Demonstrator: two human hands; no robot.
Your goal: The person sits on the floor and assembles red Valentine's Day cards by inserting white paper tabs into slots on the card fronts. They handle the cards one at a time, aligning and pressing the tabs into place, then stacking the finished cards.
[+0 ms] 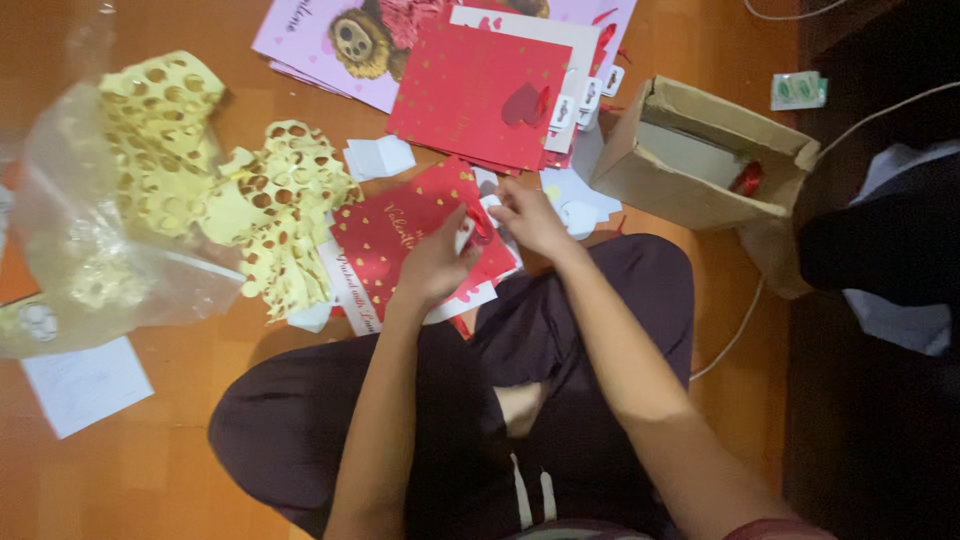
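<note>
On wood floor, both hands [480,240] pinch small red paper piece [478,232] over glossy red card [400,235].

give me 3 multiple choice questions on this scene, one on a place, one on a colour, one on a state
1. Where is the cardboard box?
A. right of the hands
B. on the lap
C. under the plastic bag

2. What colour are the punched paper sheets?
A. blue
B. pale yellow
C. black

3. What is the box's state?
A. taped shut
B. crushed flat
C. open

Answers: 1 A, it sits right of the left hand and right hand. 2 B, the holed sheets are pale yellow. 3 C, its flaps stand open.
</note>
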